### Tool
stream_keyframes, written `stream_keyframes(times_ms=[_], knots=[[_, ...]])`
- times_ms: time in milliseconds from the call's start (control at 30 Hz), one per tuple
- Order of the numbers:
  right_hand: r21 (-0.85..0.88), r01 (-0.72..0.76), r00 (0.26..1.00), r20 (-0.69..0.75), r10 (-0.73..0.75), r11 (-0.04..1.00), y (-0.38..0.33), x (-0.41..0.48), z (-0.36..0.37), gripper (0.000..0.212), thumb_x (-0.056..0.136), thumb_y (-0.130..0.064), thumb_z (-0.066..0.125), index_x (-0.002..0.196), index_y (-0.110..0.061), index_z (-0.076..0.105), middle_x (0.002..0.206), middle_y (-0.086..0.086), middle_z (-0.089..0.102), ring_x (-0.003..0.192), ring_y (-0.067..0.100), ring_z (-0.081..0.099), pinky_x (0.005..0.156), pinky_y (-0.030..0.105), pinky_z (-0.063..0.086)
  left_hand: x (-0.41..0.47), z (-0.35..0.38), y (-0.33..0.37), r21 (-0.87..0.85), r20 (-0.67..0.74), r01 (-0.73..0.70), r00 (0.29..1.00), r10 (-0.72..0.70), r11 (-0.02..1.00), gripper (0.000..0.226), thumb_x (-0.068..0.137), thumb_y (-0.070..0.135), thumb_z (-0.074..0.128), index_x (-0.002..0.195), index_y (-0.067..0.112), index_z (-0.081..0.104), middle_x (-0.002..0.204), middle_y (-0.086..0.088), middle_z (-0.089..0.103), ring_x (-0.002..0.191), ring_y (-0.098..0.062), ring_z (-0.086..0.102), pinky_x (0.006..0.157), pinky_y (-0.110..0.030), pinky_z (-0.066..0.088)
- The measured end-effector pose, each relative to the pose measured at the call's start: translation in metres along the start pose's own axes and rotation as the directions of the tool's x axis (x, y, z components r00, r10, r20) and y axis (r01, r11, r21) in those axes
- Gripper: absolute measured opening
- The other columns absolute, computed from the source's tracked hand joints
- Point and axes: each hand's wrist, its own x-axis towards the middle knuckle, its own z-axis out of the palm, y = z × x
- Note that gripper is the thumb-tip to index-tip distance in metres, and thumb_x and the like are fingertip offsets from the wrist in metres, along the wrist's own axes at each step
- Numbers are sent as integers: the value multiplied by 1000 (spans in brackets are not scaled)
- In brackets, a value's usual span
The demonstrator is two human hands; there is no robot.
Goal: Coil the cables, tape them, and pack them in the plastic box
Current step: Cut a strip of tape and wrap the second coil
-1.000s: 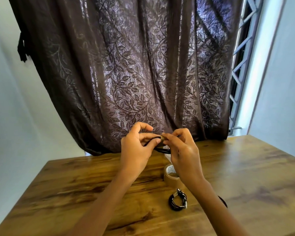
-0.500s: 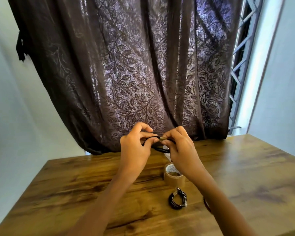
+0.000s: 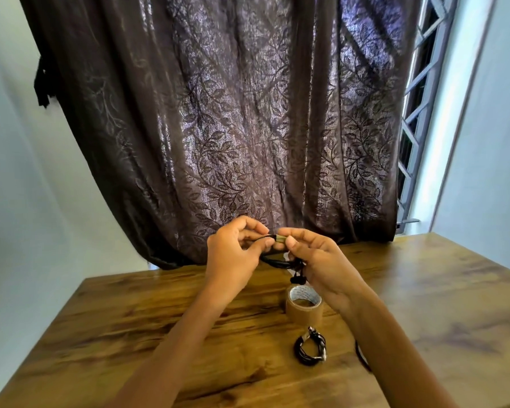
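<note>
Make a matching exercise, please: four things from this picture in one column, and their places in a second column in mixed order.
Things:
1. tape roll
2. taped coil
3. black cable
4. curtain

Places:
A. behind the table
B. between both hands
C. standing on the table, beyond the taped coil
D. lying on the table, nearest the person

Pairs: 1-C, 2-D, 3-B, 4-A

Wooden table (image 3: 159,334), brown with dark grain streaks, far edge against the curtain. Roll of brown tape (image 3: 304,308) stands on its side face near the middle. Just nearer, a taped coil of black cable (image 3: 310,348) lies flat, apart from the roll. Another dark cable (image 3: 361,356) shows partly beside a forearm.
</note>
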Motion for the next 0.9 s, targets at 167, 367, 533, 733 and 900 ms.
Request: stream_keyframes(times_ms=[167, 367, 533, 733, 900], knots=[[3, 19, 998, 53, -19, 1000, 1, 0, -3, 26, 82, -1, 57, 107, -2, 60, 84, 7, 71, 75, 11, 68, 70, 21, 55, 1, -1, 1, 13, -22, -7, 1000, 7, 1000, 16, 75, 11, 74, 78, 22, 63, 73, 7, 71, 69, 1, 67, 65, -10, 51], [-329, 233, 970, 18, -241, 915, 4, 2, 0, 31, 70, 11, 69, 92, -10, 65, 81, 1, 71, 79, 11, 68, 73, 23, 56, 3, 0, 1, 4, -13, 12, 1000, -12, 1000, 21, 74, 12, 76, 77, 26, 60, 71, 11, 70, 67, 2, 66, 66, -13, 53], [-509, 332, 924, 5, -383, 794, 5, 3, 1, 23, 71, -2, 75, 86, -17, 68, 82, -2, 72, 75, 6, 67, 67, 15, 52, 1, 1, 0, -45, -5, 30, 1000, -31, 999, 21, 74, 9, 75, 78, 23, 60, 70, 10, 69, 64, 1, 67, 64, -13, 53], [-517, 333, 912, -36, -409, 789, 12, 6, -2, 19, 75, -6, 73, 83, -23, 71, 79, -5, 72, 67, 2, 65, 63, 13, 48, 0, 4, -4, -60, 14, 40, 999, -39, 997, 19, 76, 7, 74, 79, 22, 61, 71, 7, 70, 65, -2, 68, 66, -16, 55], [-365, 241, 955, -75, -287, 899, 19, 6, -4, 16, 76, -4, 70, 88, -14, 71, 80, 2, 74, 76, 14, 70, 69, 22, 55, -3, 6, -13, -144, 14, 99, 995, -98, 985, 20, 76, 4, 72, 78, 23, 66, 71, 2, 71, 62, -6, 69, 62, -14, 54]])
